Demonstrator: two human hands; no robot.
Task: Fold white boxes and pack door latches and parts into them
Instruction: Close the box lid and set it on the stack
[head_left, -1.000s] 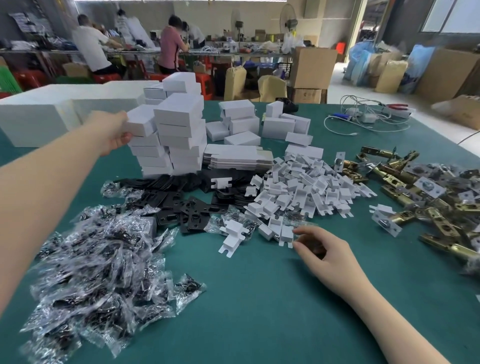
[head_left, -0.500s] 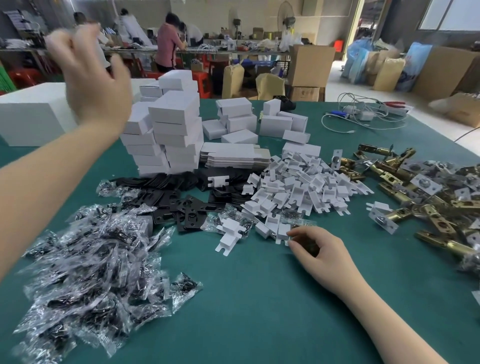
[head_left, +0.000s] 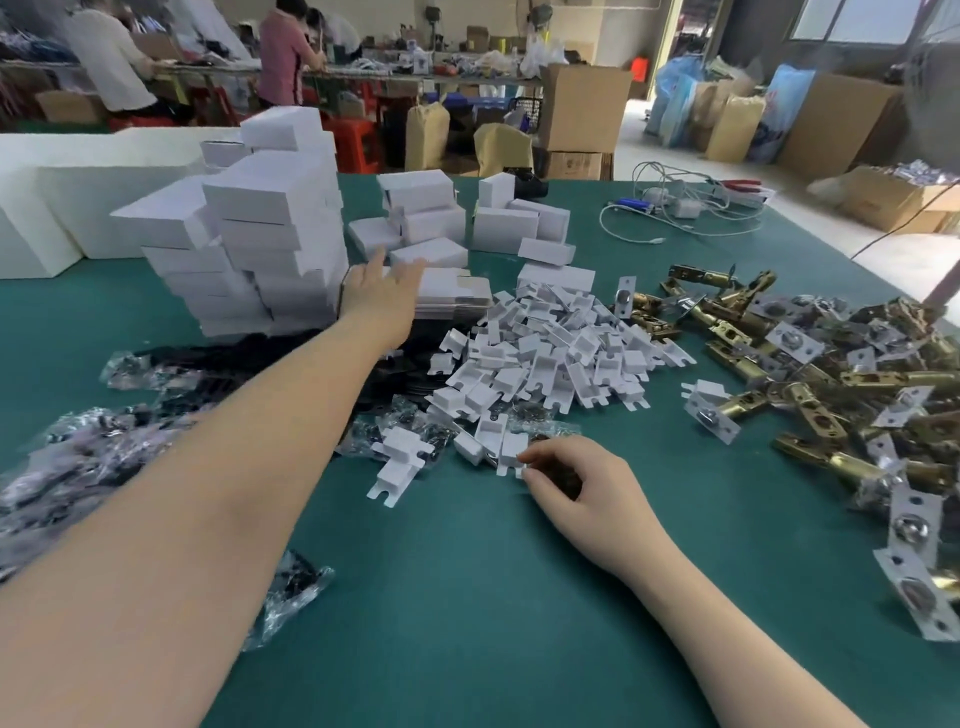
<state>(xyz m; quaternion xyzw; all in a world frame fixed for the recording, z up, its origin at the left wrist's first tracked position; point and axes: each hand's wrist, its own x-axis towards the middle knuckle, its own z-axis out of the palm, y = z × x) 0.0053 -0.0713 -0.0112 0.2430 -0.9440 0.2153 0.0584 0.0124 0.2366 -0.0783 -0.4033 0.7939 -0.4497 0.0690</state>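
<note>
My left hand (head_left: 382, 291) is stretched out with straight fingers over the stack of flat unfolded white boxes (head_left: 457, 296), just right of the tall pile of folded white boxes (head_left: 260, 244). My right hand (head_left: 576, 480) rests on the green table (head_left: 467, 597) with curled fingers, holding small dark parts beside a white card insert (head_left: 511, 449). A heap of white card inserts (head_left: 550, 353) lies in the middle. Brass door latches (head_left: 810, 374) are piled at the right. Clear bags of dark parts (head_left: 88, 457) lie at the left, partly hidden by my left arm.
More folded white boxes (head_left: 431, 218) stand at the back. Black plates (head_left: 395, 374) lie under my left forearm. White cables and a power strip (head_left: 691, 208) sit at the far right. Large white foam blocks (head_left: 78, 208) line the left edge. People work at far tables.
My left hand let go of the box on the tall pile, swung up, then came down and right over the flat boxes. My right hand stayed put.
</note>
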